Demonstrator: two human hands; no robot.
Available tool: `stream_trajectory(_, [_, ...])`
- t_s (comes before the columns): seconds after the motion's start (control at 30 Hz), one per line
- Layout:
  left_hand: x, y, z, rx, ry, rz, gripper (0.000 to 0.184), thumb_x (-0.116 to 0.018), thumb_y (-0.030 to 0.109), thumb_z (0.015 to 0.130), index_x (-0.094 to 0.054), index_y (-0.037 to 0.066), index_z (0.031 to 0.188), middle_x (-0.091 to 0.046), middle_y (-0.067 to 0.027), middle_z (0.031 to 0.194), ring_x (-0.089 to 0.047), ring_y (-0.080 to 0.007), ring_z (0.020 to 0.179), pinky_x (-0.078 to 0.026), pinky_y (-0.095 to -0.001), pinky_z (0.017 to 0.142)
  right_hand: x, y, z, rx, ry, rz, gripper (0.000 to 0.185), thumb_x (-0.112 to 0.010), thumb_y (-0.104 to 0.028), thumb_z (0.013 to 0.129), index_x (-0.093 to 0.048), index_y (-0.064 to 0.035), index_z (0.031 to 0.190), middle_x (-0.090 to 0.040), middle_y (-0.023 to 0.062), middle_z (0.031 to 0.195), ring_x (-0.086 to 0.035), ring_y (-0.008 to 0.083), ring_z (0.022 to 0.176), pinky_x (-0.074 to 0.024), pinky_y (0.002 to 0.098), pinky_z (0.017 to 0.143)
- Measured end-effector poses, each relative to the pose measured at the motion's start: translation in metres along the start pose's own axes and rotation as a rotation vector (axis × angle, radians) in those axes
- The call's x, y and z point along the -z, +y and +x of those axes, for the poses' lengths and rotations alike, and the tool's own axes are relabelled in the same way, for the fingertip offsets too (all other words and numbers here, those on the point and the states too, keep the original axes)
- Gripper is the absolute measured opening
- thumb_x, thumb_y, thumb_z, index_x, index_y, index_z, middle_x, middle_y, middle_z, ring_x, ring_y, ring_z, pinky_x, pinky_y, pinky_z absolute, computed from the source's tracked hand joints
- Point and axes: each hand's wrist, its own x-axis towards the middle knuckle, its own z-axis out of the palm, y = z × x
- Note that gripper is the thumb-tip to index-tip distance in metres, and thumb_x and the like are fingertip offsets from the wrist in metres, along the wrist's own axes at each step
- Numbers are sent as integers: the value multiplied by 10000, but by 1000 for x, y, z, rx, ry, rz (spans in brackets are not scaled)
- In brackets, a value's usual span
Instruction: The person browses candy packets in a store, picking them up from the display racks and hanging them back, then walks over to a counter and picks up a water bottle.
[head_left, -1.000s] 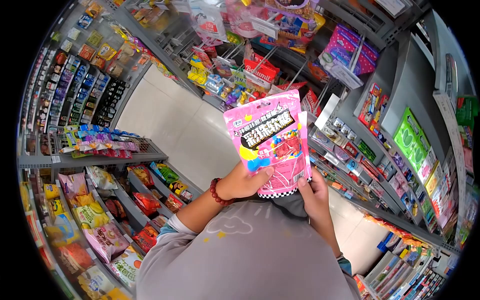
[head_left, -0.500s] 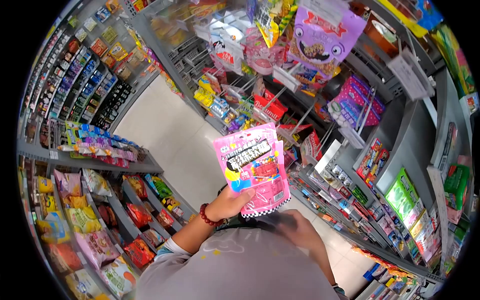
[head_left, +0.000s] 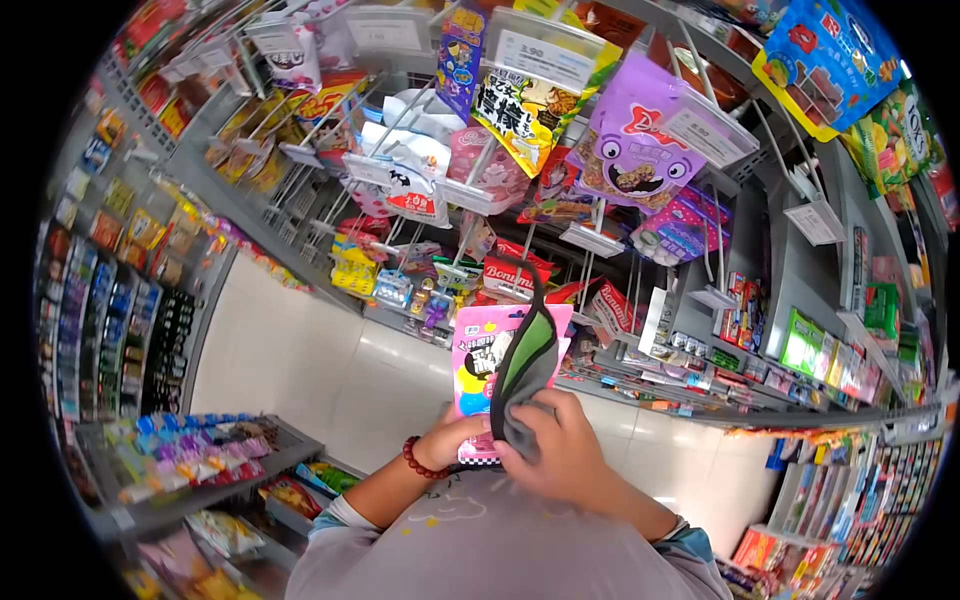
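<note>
My left hand [head_left: 452, 438], with a red bead bracelet at the wrist, is closed on the lower part of a pink candy bag [head_left: 480, 340]. The bag stands upright before my chest, its right side partly covered. My right hand [head_left: 558, 448] pinches a grey cloth with green on one face and black edging [head_left: 533, 375]. The cloth is folded over and lies across the front of the bag, its black tip sticking up above the bag's top. Both hands are close together, and some of my left fingers are hidden behind the bag.
Ahead, a rack of hooks carries hanging snack bags, including a purple bag [head_left: 640, 135] and a yellow bag [head_left: 525, 115], with price tags [head_left: 545, 60]. Shelves of small packs stand at the right. A low shelf [head_left: 200, 480] is at the left. Pale tiled floor [head_left: 300, 350] runs between.
My right hand has come up from below the bag with the grey cloth and now holds it against the bag's front. The bag is slightly lower, and the view has turned toward the rack.
</note>
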Motion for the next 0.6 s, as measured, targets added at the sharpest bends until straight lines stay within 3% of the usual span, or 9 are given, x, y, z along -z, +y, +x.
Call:
stream_trajectory(0.07, [16, 2, -6, 89, -36, -256, 515, -517, 153, 973, -426, 3, 1457, -563, -127, 1385, -587, -223, 1230, -466, -388, 1055, -10, -11, 5, 3, 17, -111, 414, -854, -257, 725, -658, -76, 1041, -576, 126, 1034, -570, 335, 942, -452, 450, 802])
stream_trajectory(0.17, [24, 10, -4, 131, -119, -382, 538, -428, 274, 1002, -406, 8, 1469, -565, -140, 1386, -588, -236, 1232, -473, -394, 1045, -33, -24, 6, 14, 52, -255, 334, -860, -278, 695, -671, -112, 915, -546, 80, 982, -534, 292, 936, -375, 453, 821])
stream_trajectory(0.27, [25, 16, -5, 156, -155, -460, 558, -376, 355, 1026, -397, 27, 1476, -567, -136, 1383, -589, -240, 1234, -478, -399, 1040, -51, -31, 6, 44, 64, -316, 292, -856, -249, 701, -667, -101, 865, -582, 120, 1079, -557, 323, 989, -406, 463, 852])
stream_trajectory(0.33, [31, 19, -8, 195, -141, -482, 564, -345, 436, 1052, -387, 78, 1486, -565, -113, 1374, -591, -236, 1235, -484, -414, 1040, -52, -31, 20, -63, 161, -337, 271, -850, -202, 706, -656, -72, 844, -587, 184, 1221, -567, 375, 1093, -425, 483, 926])
stream_trajectory(0.37, [40, 13, -12, 202, -220, -517, 573, -329, 463, 1063, -362, 95, 1501, -556, -110, 1379, -585, -233, 1245, -479, -426, 1054, -51, -30, 25, -140, 175, -337, 241, -830, -155, 738, -648, -37, 844, -543, 258, 1348, -550, 435, 1199, -439, 495, 986])
stream_trajectory(0.47, [33, 20, -10, 259, -171, -384, 669, -210, 553, 1059, -342, 82, 1516, -519, -149, 1439, -543, -284, 1307, -437, -471, 1104, -57, -24, 28, -285, 256, -240, 220, -809, -140, 776, -643, -24, 864, -548, 259, 1355, -534, 456, 1252, -446, 505, 1013])
stream_trajectory(0.53, [28, 26, -7, 290, -103, -500, 650, -156, 544, 1067, -359, 101, 1497, -556, -101, 1382, -552, -247, 1287, -452, -446, 1088, -63, -31, 24, -123, 37, -270, 218, -791, -135, 805, -643, -12, 908, -554, 247, 1366, -519, 452, 1295, -447, 515, 1043])
stream_trajectory(0.6, [28, 29, -10, 306, -2, -391, 796, -126, 682, 1011, -466, 73, 1394, -569, -118, 1350, -551, -246, 1282, -452, -426, 1084, -79, -38, 17, -6, -109, -130, 261, -798, -127, 785, -646, 3, 953, -569, 223, 1348, -516, 431, 1312, -441, 519, 1075])
